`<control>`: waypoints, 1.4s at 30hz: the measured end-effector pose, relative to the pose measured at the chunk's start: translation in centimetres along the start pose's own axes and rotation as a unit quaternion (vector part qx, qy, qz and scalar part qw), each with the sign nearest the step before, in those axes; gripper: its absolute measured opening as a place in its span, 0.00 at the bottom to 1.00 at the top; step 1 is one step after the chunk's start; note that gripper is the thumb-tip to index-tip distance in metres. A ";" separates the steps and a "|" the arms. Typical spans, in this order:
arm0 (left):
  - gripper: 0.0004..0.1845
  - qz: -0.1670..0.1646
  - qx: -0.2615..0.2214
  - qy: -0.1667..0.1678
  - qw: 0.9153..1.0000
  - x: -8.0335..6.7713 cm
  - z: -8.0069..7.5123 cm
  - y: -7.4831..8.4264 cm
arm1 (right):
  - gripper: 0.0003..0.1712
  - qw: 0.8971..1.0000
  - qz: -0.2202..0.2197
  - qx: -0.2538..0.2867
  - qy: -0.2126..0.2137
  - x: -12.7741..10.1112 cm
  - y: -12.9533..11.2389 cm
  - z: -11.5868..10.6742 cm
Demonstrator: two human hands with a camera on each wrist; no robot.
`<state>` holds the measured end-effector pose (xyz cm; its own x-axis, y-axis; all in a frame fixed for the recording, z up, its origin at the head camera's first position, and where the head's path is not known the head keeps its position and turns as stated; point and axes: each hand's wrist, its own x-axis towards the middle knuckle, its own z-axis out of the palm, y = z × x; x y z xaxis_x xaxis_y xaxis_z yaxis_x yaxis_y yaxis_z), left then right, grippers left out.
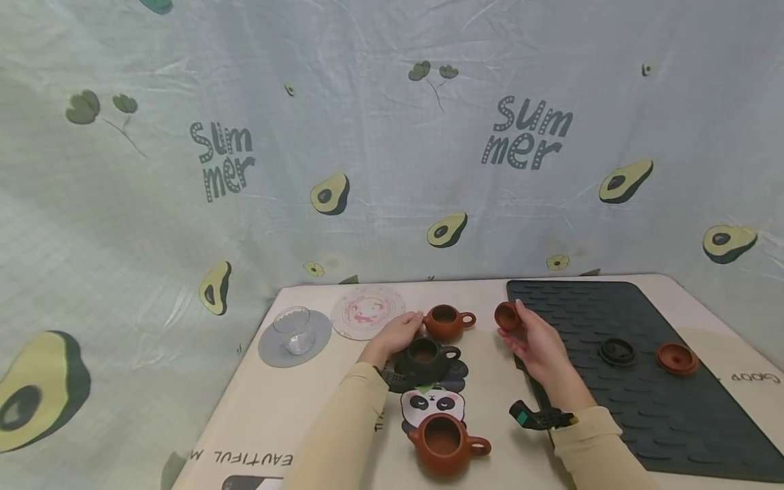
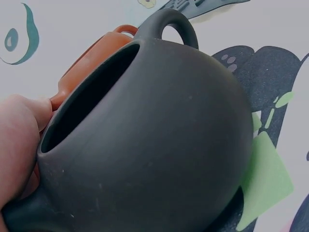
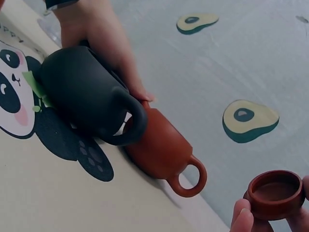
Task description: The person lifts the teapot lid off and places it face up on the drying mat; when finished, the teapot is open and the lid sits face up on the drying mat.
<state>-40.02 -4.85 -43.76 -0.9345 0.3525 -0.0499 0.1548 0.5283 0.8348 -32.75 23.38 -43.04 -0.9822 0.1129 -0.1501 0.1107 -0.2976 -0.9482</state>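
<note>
My left hand (image 1: 409, 325) lies on the table behind a dark teapot (image 1: 425, 354) that sits on a panda-print coaster (image 1: 431, 403). Its straight fingers (image 3: 137, 92) touch the spout side of a small red-brown teapot (image 1: 447, 321). In the left wrist view the dark teapot (image 2: 159, 145) fills the frame, with the red-brown teapot (image 2: 91, 53) behind it. My right hand (image 1: 513, 325) pinches a red-brown lid (image 1: 507, 316) and holds it up, hollow side showing, to the right of that teapot. The right wrist view shows the lid (image 3: 275, 193) above my fingertips (image 3: 241, 220).
A second, larger red-brown teapot (image 1: 444, 442) stands near the front edge. On the black mat (image 1: 674, 408) at the right lie a dark lid (image 1: 617, 352) and a red-brown lid (image 1: 676, 357). A glass cup (image 1: 296, 330) on a grey coaster and a round pink coaster (image 1: 367, 312) are at the back left.
</note>
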 end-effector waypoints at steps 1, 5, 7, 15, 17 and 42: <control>0.22 -0.002 -0.002 -0.001 1.000 0.0 0.1 -0.1 | 0.37 1.000 0.002 -0.001 0.005 0.0 0.1 -0.1; 0.23 -0.008 -0.005 -0.005 1.000 0.0 0.6 -0.6 | 0.38 1.000 0.004 -0.003 0.019 -0.1 0.4 -0.5; 0.24 -0.011 -0.007 -0.006 1.000 -0.1 0.7 -0.7 | 0.36 1.000 0.007 0.005 0.025 -0.1 0.5 -0.7; 0.23 -0.029 -0.006 -0.020 0.999 -0.1 1.3 -1.2 | 0.27 0.994 0.050 0.080 0.056 -0.5 0.2 -1.5; 0.24 -0.026 -0.005 -0.022 0.999 0.3 1.2 -1.0 | 0.27 0.993 0.051 0.089 0.065 -0.5 0.0 -1.6; 0.23 -0.030 -0.001 -0.019 0.999 2.3 -0.6 -0.1 | 0.42 0.976 -0.010 -0.143 0.163 1.7 -0.7 -2.3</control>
<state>-42.42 -4.52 -43.59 -0.9295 0.3485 -0.1208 0.0978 0.5487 0.8303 -34.20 25.96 -43.24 -0.8889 0.4263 -0.1675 0.1758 -0.0200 -0.9842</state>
